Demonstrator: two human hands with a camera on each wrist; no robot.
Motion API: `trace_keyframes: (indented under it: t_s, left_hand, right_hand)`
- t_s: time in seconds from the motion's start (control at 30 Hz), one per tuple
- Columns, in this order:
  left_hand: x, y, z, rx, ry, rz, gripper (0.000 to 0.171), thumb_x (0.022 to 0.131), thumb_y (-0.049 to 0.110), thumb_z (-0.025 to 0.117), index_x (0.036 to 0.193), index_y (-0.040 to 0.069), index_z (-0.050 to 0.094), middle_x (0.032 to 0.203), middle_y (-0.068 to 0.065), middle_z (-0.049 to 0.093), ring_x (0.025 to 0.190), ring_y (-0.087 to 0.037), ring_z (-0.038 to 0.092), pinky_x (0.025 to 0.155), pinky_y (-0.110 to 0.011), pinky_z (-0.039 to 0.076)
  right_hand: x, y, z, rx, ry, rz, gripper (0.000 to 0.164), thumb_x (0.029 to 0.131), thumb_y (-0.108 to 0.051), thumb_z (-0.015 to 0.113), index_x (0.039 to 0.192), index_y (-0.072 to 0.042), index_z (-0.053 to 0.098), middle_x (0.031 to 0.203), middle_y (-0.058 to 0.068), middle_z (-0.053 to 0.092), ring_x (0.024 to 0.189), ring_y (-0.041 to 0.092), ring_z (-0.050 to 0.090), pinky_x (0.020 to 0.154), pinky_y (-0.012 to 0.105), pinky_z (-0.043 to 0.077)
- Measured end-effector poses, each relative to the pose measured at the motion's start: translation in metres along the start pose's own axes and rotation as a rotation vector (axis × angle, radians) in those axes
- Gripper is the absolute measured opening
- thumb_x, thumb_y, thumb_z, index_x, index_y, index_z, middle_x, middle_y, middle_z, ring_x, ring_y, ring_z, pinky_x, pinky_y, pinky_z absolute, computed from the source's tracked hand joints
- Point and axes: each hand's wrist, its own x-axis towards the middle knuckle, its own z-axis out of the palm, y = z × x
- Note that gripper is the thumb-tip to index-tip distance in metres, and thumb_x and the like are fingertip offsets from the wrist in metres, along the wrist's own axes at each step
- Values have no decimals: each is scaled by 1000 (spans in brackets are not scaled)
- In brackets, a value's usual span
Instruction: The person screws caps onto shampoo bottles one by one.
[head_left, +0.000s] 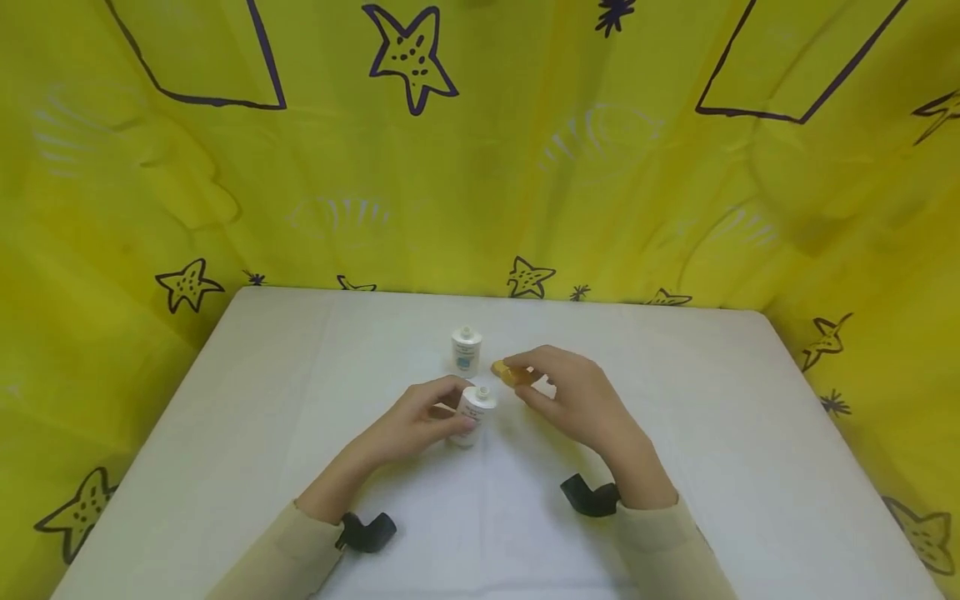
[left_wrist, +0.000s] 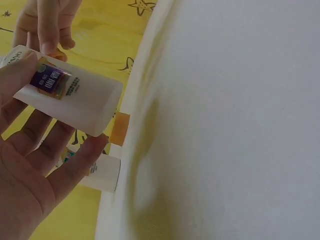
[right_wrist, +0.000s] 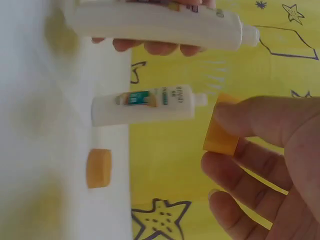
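Note:
My left hand (head_left: 425, 423) grips a white bottle (head_left: 478, 405) without its cap, its nozzle up. The left wrist view shows a purple label on that bottle (left_wrist: 75, 92), with the thumb across the front and fingers behind. Between thumb and fingers, my right hand (head_left: 566, 392) pinches an orange cap (right_wrist: 221, 127), just right of the bottle and apart from it. A second uncapped white bottle (head_left: 466, 353) with a teal label stands upright on the table behind. Beside it lies another orange cap (right_wrist: 99, 168) on the tabletop.
A white cloth-covered table (head_left: 315, 375) spreads under both hands. Behind and at the sides hangs a yellow curtain (head_left: 480, 183) with drawn starfish and shells. Black wrist devices (head_left: 367, 532) sit on both forearms.

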Motion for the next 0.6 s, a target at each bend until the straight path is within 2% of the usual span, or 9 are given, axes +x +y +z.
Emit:
trace_keyframes:
  t_s: [0.2,0.4,0.6]
  left_hand:
    - [-6,7,3,-6,-8,-15,29,93,17,72,120,15,63,114,1,68,105,-18,66,92,-37,56]
    - [-12,10,4,-13,-5,28,28,94,18,71,120,15,63,115,0,68,104,-18,66,89,-39,57]
    - [-15,18,5,31,-4,43,28,95,23,70,121,16,62,115,2,67,104,-17,66,91,-40,56]
  right_hand:
    - [-9,-6,-9,118,25,-85,30,90,-17,75,119,-19,69,110,-13,70,91,4,67,73,32,56]
    - [-12,-15,-13,155,54,-167,31,89,-15,75,119,-21,69,108,-14,70,91,2,65,71,30,56]
    - [-15,-22,-15,215,49,-198,33,88,-13,77,120,-19,69,113,-8,71,90,4,66,70,29,56]
